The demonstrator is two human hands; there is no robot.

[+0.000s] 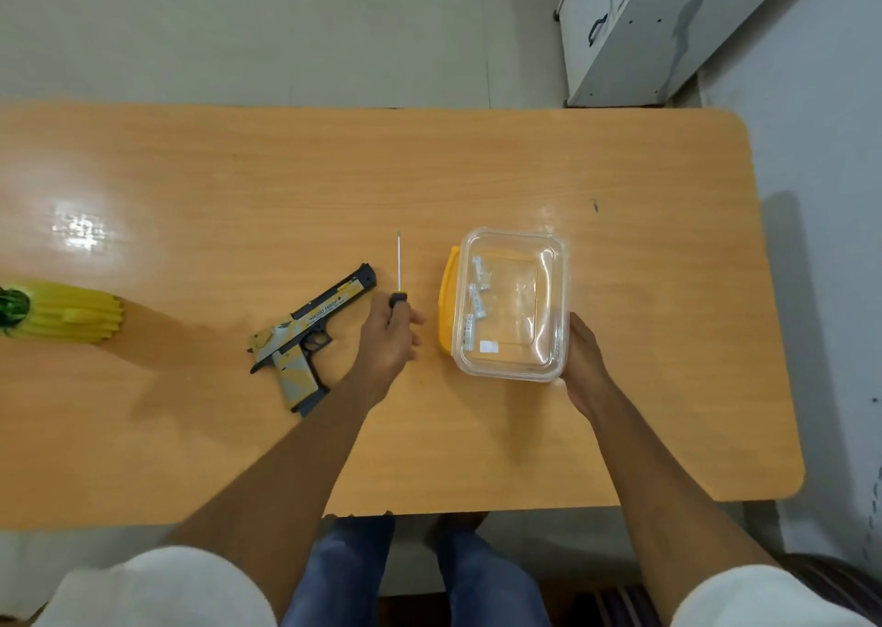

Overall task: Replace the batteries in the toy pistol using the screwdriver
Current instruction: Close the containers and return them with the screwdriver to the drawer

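Note:
A grey, yellow and black toy pistol (305,335) lies on its side on the wooden table (238,187), muzzle pointing up-right. Just right of it my left hand (386,340) holds the handle of a thin screwdriver (398,263), whose shaft points away from me. A clear plastic container (513,304) with a yellow lid tucked under its left side holds several white batteries (477,302). My right hand (584,364) grips the container's near right corner.
A yellow ribbed object with a green end (62,314) lies at the table's left edge. A white cabinet (630,30) stands on the floor beyond the table's far right corner. My knees show below the table's near edge.

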